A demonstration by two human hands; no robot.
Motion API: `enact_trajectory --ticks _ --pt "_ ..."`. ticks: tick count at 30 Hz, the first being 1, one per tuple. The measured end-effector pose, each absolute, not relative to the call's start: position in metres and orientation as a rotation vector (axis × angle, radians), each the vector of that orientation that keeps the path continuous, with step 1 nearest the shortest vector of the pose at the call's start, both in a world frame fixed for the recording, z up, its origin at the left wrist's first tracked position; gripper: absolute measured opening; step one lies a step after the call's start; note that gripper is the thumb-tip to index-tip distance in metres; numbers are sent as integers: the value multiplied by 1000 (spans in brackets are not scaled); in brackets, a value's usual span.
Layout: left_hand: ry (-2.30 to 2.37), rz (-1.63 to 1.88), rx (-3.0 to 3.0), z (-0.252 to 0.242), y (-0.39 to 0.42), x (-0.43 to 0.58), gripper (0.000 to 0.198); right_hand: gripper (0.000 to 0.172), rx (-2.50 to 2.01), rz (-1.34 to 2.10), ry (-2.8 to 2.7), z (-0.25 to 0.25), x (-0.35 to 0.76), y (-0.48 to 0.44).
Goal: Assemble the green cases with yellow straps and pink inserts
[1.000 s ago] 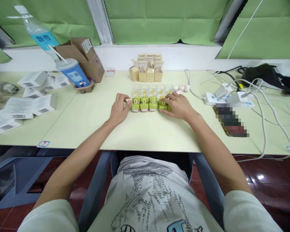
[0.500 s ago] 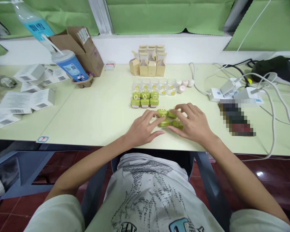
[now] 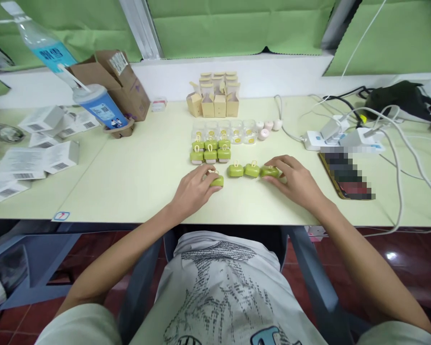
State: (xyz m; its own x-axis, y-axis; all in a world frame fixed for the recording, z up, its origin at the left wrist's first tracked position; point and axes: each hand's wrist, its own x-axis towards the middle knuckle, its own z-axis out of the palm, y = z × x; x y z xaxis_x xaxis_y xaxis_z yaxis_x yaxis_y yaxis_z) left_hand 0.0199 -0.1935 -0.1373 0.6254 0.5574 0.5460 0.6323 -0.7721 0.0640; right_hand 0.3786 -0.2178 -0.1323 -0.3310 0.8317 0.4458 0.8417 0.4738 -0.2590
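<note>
My left hand (image 3: 192, 192) pinches a small green case with a pale loop (image 3: 217, 180) just above or on the table, its fingers hiding the case's left part. At the right end of a short row, my right hand (image 3: 292, 179) grips another green case (image 3: 269, 171) between thumb and fingers. Between the hands stand two more looped green cases (image 3: 236, 170), side by side and untouched. Behind them several green cases with pale bottoms (image 3: 210, 154) sit close together in rows. Clear plastic cups with yellow marks (image 3: 236, 132) adjoin those rows.
Small open cardboard boxes (image 3: 214, 106) stand against the wall. Several pale pink round pieces (image 3: 263, 133) lie by a white cable. To the right are a power strip (image 3: 318, 140) and a phone (image 3: 345, 175). White boxes (image 3: 23, 155) and a blue cup (image 3: 102, 108) occupy the left.
The hands have moved apart. One green case has shifted left with my left hand; the other three, formerly clustered, now form a row, the rightmost in my right hand.
</note>
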Motion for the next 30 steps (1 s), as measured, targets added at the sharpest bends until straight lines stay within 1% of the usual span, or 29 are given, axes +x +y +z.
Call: enact_trajectory --ticks 4,8,10,13,15,21,30 --pt "-1158 -760 -2722 -129 -175 30 24 44 -1360 -138 -2281 -126 366 -205" --pt "-1089 -702 -2764 -122 -167 45 36 50 -1385 -165 -2344 -121 356 -205" --pt "-1015 -640 -2751 -120 -165 52 34 45 -1380 -179 -2367 -120 354 -205" --pt "-930 -567 -2705 -121 -164 56 24 33 -1327 -200 -2425 -122 354 -204" --pt "-898 -558 -2679 -122 -164 54 20 29 -1278 -191 -2447 -124 353 -203" --pt "-874 -569 -2680 -124 -177 17 21 26 -1166 -155 -2476 -127 326 -201" --pt "-1047 -665 -2749 -127 -162 -32 34 27 -1187 -227 -2567 -124 273 -177"
